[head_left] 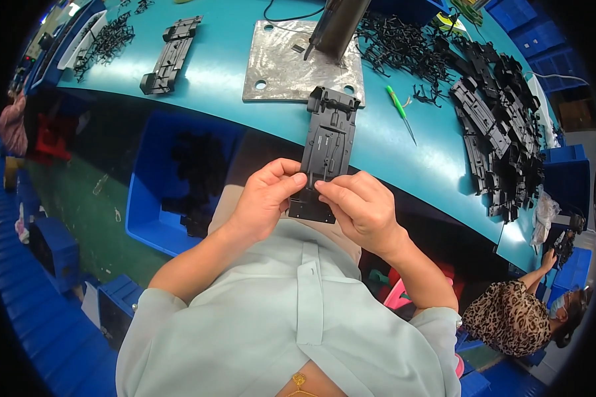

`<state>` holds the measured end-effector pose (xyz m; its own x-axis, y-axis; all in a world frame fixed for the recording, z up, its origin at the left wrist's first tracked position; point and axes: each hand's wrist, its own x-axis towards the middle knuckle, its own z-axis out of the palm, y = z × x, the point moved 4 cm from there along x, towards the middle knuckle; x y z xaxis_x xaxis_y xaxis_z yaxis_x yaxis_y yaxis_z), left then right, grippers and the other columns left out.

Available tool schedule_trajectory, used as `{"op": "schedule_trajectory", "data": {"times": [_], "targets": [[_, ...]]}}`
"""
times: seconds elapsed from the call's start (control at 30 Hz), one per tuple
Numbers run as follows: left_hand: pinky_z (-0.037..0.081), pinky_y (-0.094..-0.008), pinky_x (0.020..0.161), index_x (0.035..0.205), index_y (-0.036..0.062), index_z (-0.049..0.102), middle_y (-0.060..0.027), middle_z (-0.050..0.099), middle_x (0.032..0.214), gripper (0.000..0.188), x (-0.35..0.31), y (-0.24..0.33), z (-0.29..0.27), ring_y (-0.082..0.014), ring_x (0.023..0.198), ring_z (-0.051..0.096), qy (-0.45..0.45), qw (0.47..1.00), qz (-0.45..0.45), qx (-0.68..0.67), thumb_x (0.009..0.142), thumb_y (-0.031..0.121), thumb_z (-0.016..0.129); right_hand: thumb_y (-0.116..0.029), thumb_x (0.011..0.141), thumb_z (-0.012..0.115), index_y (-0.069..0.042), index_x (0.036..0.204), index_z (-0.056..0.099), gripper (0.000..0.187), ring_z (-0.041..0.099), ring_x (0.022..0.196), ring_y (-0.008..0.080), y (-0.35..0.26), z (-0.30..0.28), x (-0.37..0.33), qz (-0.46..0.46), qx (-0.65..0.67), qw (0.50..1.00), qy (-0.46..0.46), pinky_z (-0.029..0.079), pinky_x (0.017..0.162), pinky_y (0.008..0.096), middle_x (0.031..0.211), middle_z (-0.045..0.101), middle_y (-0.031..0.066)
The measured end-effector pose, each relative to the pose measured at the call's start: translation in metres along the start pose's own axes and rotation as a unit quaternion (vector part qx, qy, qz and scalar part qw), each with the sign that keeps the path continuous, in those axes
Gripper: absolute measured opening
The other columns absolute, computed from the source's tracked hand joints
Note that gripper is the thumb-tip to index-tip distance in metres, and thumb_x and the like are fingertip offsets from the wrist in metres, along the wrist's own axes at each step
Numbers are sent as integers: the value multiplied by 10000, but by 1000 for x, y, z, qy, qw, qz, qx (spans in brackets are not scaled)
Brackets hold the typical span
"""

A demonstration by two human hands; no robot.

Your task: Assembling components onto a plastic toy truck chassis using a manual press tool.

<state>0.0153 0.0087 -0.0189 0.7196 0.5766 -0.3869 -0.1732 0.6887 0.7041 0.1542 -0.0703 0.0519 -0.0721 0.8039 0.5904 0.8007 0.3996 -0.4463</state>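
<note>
A long black plastic chassis [331,142], like the underside of a toy vehicle, is tilted in front of my body. Its far end overlaps the table edge. My left hand [266,200] is closed on the chassis's left side, thumb and forefinger pinched together near its lower half. Thumb and forefinger of my right hand [364,206] are pinched over the same lower half. Thin black rod shapes show between the two sets of fingertips, but what my right fingers hold is too small to tell. My hands cover part of the chassis's near end.
A metal press base [298,86] stands on the blue-green table [225,106]. A green-handled pick [397,102] lies right of it. Heaps of small black parts [404,46] and chassis pieces [490,126] are farther right. Another chassis [172,56] lies left. A blue bin [146,218] stands below; a co-worker [510,317] is lower right.
</note>
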Motion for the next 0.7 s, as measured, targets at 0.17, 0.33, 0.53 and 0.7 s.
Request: {"op": "schedule_trajectory", "data": {"times": [0.17, 0.33, 0.53, 0.7], "targets": [[505, -286, 811, 1060, 23, 566, -53, 638, 981, 141, -3, -1, 1, -117, 903, 606, 3, 1000, 6, -5, 934, 81, 542, 55, 630, 726, -32, 902, 674, 290, 547, 596, 186, -3, 2, -1, 17, 23, 1000, -7, 432, 508, 282, 746, 632, 51], [495, -282, 808, 1044, 27, 579, -47, 642, 974, 129, -9, 0, 1, -117, 900, 606, 3, 1000, 6, -10, 926, 67, 548, 51, 598, 679, -29, 884, 666, 298, 548, 602, 180, -5, 8, -7, 12, 25, 1000, -11, 453, 516, 285, 742, 599, 36], [483, -261, 792, 1006, 40, 592, -37, 644, 955, 102, -17, 1, -1, -100, 883, 594, 20, 1000, 12, -10, 909, 62, 569, 58, 608, 671, -27, 897, 670, 301, 543, 605, 182, -11, 13, -10, 16, 46, 999, -23, 454, 512, 293, 746, 599, 39], [500, -250, 731, 956, 29, 577, -49, 643, 890, 81, -21, 4, -5, -99, 820, 608, 40, 998, 57, -8, 880, 36, 602, 47, 624, 684, -28, 925, 675, 310, 551, 629, 190, -17, 21, -10, 12, 55, 997, -47, 459, 518, 294, 785, 607, 52]]}}
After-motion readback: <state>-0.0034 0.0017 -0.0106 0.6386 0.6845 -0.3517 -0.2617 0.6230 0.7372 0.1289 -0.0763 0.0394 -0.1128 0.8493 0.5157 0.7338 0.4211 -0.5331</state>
